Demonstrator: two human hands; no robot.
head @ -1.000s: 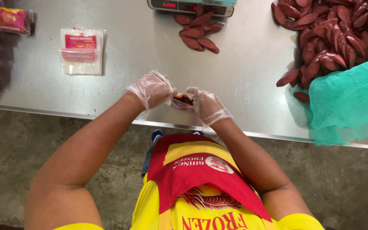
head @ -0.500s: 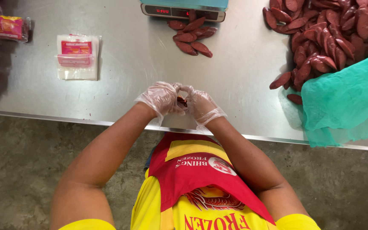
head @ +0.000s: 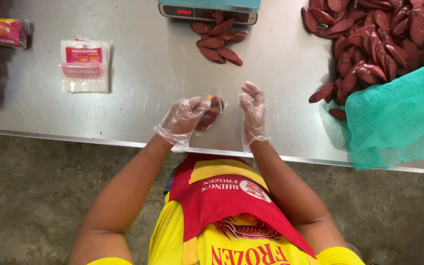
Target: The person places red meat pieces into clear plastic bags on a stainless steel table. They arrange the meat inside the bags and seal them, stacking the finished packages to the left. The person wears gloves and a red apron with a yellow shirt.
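My left hand (head: 185,118), in a clear plastic glove, grips a small clear bag of dark red sausages (head: 211,111) just above the steel table (head: 153,78). My right hand (head: 252,109), also gloved, hovers a little to the right of the bag with its fingers spread and nothing in it. Both hands are near the table's front edge.
A digital scale (head: 207,10) sits at the far edge with several loose sausages (head: 219,41) in front of it. A big heap of sausages (head: 369,44) lies at the right beside a green mesh cloth (head: 398,118). A stack of empty printed bags (head: 84,66) lies at the left, filled packs (head: 3,30) beyond.
My hands were together on the bag before. Now the right hand has let go and moved off to the right with fingers spread, while the left keeps the bag.
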